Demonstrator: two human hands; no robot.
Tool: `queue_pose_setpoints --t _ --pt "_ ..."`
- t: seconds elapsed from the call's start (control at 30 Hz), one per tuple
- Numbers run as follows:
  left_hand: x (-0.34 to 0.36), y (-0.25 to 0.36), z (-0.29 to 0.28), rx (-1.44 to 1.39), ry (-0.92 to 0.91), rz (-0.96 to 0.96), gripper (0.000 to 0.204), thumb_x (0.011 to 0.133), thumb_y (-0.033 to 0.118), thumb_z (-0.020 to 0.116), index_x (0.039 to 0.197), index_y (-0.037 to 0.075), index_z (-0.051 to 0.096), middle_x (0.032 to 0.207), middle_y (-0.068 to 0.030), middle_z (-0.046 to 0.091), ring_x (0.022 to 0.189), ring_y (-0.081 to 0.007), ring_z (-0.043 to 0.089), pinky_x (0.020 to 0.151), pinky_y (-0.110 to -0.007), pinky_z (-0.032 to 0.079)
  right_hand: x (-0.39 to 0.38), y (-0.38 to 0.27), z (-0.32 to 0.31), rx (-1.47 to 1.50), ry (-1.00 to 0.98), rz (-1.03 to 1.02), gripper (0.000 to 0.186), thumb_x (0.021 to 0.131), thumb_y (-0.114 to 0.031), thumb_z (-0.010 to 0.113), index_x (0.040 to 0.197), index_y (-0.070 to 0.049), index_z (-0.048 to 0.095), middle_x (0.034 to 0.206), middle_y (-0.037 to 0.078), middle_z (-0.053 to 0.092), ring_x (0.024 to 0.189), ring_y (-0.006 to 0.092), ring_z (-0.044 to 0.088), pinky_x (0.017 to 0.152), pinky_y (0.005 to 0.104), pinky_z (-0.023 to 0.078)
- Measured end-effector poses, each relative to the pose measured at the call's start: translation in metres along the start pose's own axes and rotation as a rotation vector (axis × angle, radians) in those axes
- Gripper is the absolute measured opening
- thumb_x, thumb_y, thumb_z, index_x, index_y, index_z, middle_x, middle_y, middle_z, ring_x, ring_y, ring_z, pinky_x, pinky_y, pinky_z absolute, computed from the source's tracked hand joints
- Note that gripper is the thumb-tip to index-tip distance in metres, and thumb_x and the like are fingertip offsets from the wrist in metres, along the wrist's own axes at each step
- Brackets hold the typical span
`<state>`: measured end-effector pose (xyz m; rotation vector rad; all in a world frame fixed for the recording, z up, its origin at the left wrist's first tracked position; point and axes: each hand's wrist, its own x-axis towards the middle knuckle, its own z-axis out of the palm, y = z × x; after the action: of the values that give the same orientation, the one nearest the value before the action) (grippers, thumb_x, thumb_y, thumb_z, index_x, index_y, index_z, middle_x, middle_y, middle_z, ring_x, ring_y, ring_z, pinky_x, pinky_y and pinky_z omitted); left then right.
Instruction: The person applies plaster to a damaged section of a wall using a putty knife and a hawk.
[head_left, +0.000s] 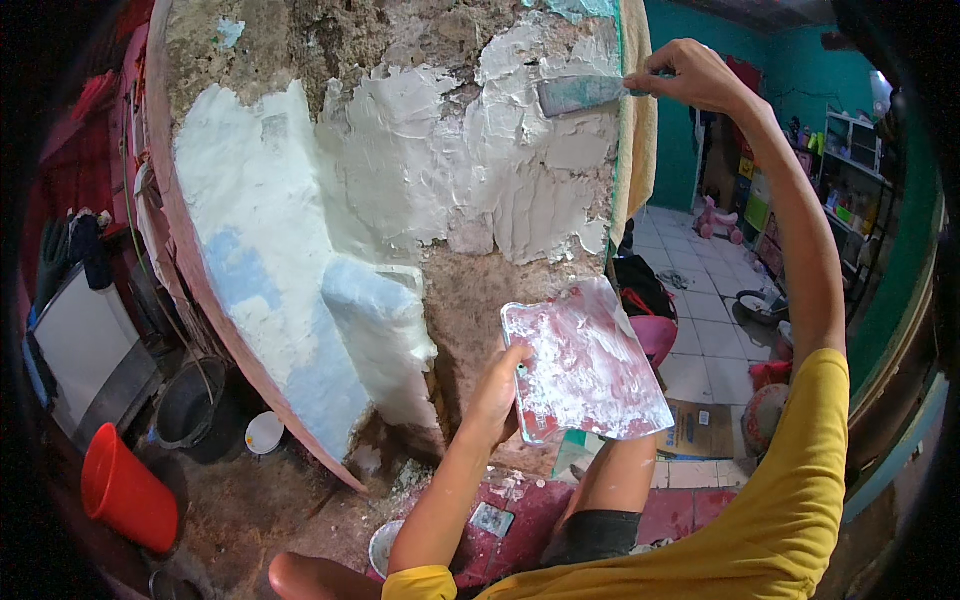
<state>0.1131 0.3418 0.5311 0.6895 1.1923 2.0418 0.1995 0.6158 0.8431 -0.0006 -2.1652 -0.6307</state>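
Yellow shirt (pixel 740 535) closest to me, the worker sits facing a wall (pixel 475 320) patched with white plaster (pixel 390 160). Beside the wall's upper right edge, the right hand (pixel 690 80) pinches the end of a scraper (pixel 580 95), its broad blade over the plaster; whether it touches I can't tell. Before the wall's lower right, the left hand (pixel 496 392) clasps a board (pixel 595 365) by its left edge, thumb on top, other fingers hidden; white paste streaks its reddish face. Left of the wall's foot are a red bucket (pixel 128 490), a black tub (pixel 188 405) and a white bowl (pixel 265 433). Cloth (pixel 637 130) hangs along the wall's right edge.
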Motion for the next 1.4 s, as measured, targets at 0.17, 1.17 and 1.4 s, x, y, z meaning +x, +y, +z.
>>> queue_pose_setpoints --t 0.17,1.17,1.4 --pt "-0.003 0.005 0.007 -0.018 0.034 0.01 0.038 0.082 0.016 0.049 0.118 0.005 0.045 0.099 -0.0036 0.051 0.09 -0.0134 0.052 0.081 -0.028 0.044 0.02 0.006 -0.009 -0.047 0.122 0.117 0.048 0.081 -0.052 0.06 0.081 -0.006 0.072 0.063 0.007 0.063 0.052 0.0144 0.054 0.051 0.0296 0.044" --pt "-0.009 -0.003 0.006 -0.09 0.11 0.025 0.033 0.083 0.015 0.048 0.114 0.004 0.044 0.096 -0.0061 0.052 0.086 -0.0158 0.056 0.076 -0.031 0.05 -0.006 0.005 -0.03 0.117 0.139 0.251 0.043 0.082 -0.047 0.061 0.084 -0.005 0.07 0.065 0.012 0.062 0.053 0.0167 0.054 0.052 0.032 0.044" --pt "-0.006 -0.01 0.003 -0.107 0.08 0.002 0.04 0.083 0.016 0.047 0.121 0.004 0.043 0.106 -0.0066 0.052 0.095 -0.0153 0.053 0.084 -0.031 0.046 -0.039 -0.042 0.049 0.323 0.121 0.297 0.041 0.089 -0.039 0.055 0.09 0.0 0.068 0.055 0.014 0.055 0.044 0.0172 0.05 0.048 0.0351 0.041"
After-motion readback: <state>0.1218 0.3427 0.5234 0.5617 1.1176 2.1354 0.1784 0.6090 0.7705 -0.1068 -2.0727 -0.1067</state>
